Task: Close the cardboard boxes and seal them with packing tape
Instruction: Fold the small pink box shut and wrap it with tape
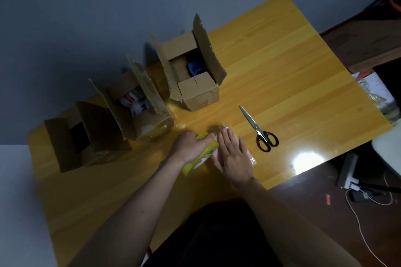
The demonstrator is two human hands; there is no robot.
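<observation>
Head view, looking down on a yellow wooden table (271, 54). Three cardboard boxes stand in a row along the far-left side, all w/ flaps up and tops unsealed: right box (193, 71), holding a blue object (196, 68); middle box (134, 106), holding white packets w/ red print; left box (73, 141), interior too dark to read. Middle and right boxes stand just beside each other, flaps nearly touching.

Near centre of the table, the left hand (187, 146) has its fingers curled round a small yellow carton (200, 156), clamped on it from above; carton tilted, one end toward the viewer. The right hand (233, 155) lies flat w/ fingers straight and together, pressing on a thin clear plastic sheet or bag (251, 159) over something pinkish, just beside the carton. Whether this is tape cannot be told.

Black-handled scissors (259, 130) lie to the right of the hands, blades together, tips pointing far-left; apart from both hands.

Off the table at right: dark floor w/ a white cable (360, 230) and a power strip (348, 175).
</observation>
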